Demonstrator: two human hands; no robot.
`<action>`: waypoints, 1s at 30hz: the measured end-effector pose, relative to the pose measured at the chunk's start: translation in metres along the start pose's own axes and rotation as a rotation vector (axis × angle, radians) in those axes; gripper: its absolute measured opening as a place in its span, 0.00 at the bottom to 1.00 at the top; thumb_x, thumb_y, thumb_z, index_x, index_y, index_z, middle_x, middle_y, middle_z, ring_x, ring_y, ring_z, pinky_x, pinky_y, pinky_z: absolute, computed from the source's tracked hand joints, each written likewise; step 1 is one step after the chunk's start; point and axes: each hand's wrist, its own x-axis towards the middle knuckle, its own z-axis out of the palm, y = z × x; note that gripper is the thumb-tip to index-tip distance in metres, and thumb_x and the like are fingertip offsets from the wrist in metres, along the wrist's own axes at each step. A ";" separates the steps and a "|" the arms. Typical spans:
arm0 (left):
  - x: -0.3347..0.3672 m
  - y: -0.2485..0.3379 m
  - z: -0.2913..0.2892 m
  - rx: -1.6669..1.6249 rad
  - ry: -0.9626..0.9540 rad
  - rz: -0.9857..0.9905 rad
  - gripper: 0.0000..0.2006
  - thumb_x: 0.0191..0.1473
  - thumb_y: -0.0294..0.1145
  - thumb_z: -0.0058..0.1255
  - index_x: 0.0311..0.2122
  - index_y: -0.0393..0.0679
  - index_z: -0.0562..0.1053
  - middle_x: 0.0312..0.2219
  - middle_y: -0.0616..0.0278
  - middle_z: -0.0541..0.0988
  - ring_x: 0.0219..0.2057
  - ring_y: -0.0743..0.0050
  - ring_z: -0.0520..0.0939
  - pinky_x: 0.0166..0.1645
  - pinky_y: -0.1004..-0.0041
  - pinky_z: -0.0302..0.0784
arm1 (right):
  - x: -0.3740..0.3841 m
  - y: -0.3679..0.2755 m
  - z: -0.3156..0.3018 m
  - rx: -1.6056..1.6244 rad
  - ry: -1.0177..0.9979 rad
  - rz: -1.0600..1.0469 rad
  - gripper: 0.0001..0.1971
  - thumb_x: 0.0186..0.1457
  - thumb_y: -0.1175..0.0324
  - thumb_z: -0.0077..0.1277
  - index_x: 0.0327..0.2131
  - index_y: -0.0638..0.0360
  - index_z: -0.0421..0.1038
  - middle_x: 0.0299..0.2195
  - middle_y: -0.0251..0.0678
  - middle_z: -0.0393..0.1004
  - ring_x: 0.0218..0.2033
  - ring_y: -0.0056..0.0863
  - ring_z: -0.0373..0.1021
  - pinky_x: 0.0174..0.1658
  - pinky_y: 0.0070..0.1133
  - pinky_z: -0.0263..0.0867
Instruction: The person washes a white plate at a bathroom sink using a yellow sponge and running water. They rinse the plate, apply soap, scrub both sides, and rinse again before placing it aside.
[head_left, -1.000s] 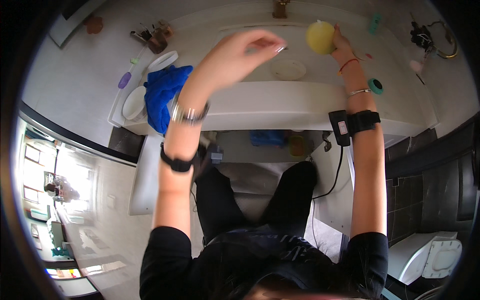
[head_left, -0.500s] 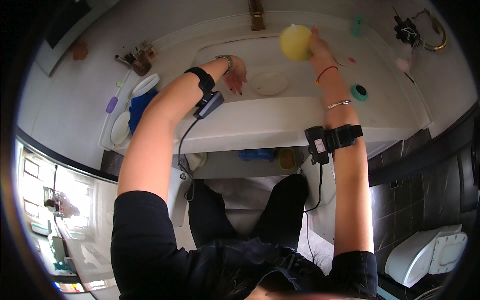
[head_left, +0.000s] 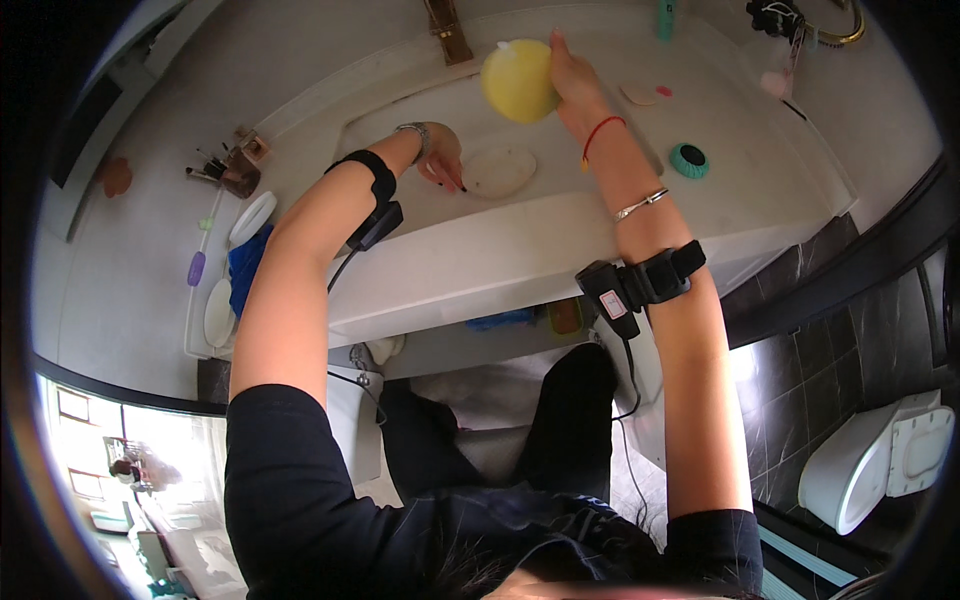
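My right hand (head_left: 577, 82) grips the right side of a round yellow vessel (head_left: 518, 84), holding it over the far part of the white sink (head_left: 420, 105). A small white tip shows at the vessel's upper left edge; what is inside cannot be made out. My left hand (head_left: 440, 158) is low in the basin, palm partly showing, with its fingers stretched out and nothing in them. Just right of those fingertips, a pale round disc (head_left: 503, 172) lies on the basin floor. The metal faucet (head_left: 447, 32) stands at the back, left of the vessel.
On the right of the counter sit a round teal-and-black item (head_left: 690, 160) and a small red piece (head_left: 664, 91). At left are a brush holder (head_left: 240, 173), a blue cloth (head_left: 247, 265) and white oval dishes (head_left: 219, 312). A toilet (head_left: 870, 465) stands at lower right.
The view has swung, shifting the sink and both hands leftward in the picture. My right hand still holds the yellow vessel, now nearer the faucet. My left hand stays low in the basin.
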 end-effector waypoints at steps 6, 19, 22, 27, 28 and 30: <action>0.025 0.019 0.000 -0.133 0.008 -0.086 0.10 0.58 0.30 0.44 0.43 0.39 0.72 0.42 0.59 0.78 0.42 0.70 0.79 0.41 0.70 0.74 | 0.009 0.000 -0.001 -0.090 0.025 -0.007 0.34 0.60 0.44 0.37 0.49 0.73 0.63 0.48 0.43 0.66 0.49 0.31 0.61 0.55 0.26 0.53; 0.006 0.052 0.009 -0.296 -0.031 0.712 0.15 0.55 0.36 0.50 0.43 0.38 0.68 0.35 0.63 0.75 0.36 0.80 0.76 0.41 0.78 0.73 | 0.014 0.004 0.001 -0.015 0.096 -0.042 0.35 0.58 0.42 0.38 0.48 0.73 0.65 0.47 0.48 0.68 0.48 0.36 0.65 0.52 0.29 0.58; -0.002 0.058 0.016 -0.223 -0.071 0.678 0.17 0.54 0.39 0.53 0.44 0.40 0.65 0.37 0.63 0.73 0.38 0.79 0.75 0.47 0.76 0.72 | 0.013 0.004 0.001 0.023 0.077 -0.066 0.36 0.58 0.42 0.38 0.48 0.73 0.64 0.47 0.48 0.68 0.48 0.36 0.65 0.51 0.29 0.58; -0.015 0.062 0.025 -0.257 -0.159 0.680 0.21 0.55 0.38 0.51 0.49 0.39 0.62 0.37 0.64 0.73 0.36 0.80 0.74 0.43 0.77 0.71 | 0.012 0.003 0.001 -0.008 0.064 -0.019 0.35 0.59 0.43 0.37 0.51 0.73 0.61 0.51 0.42 0.64 0.51 0.29 0.59 0.54 0.25 0.54; -0.018 0.063 0.025 -0.319 -0.237 0.696 0.21 0.55 0.37 0.51 0.49 0.38 0.61 0.37 0.63 0.73 0.37 0.79 0.74 0.44 0.76 0.71 | 0.012 0.003 0.001 -0.009 0.067 -0.018 0.35 0.59 0.43 0.37 0.51 0.73 0.60 0.51 0.42 0.63 0.52 0.30 0.59 0.55 0.24 0.54; -0.028 0.063 0.024 -0.410 -0.393 0.765 0.22 0.56 0.37 0.50 0.50 0.36 0.60 0.38 0.61 0.73 0.37 0.77 0.75 0.46 0.76 0.72 | 0.011 0.002 0.001 -0.004 0.058 -0.011 0.36 0.59 0.42 0.37 0.52 0.73 0.59 0.52 0.43 0.62 0.52 0.31 0.59 0.55 0.24 0.54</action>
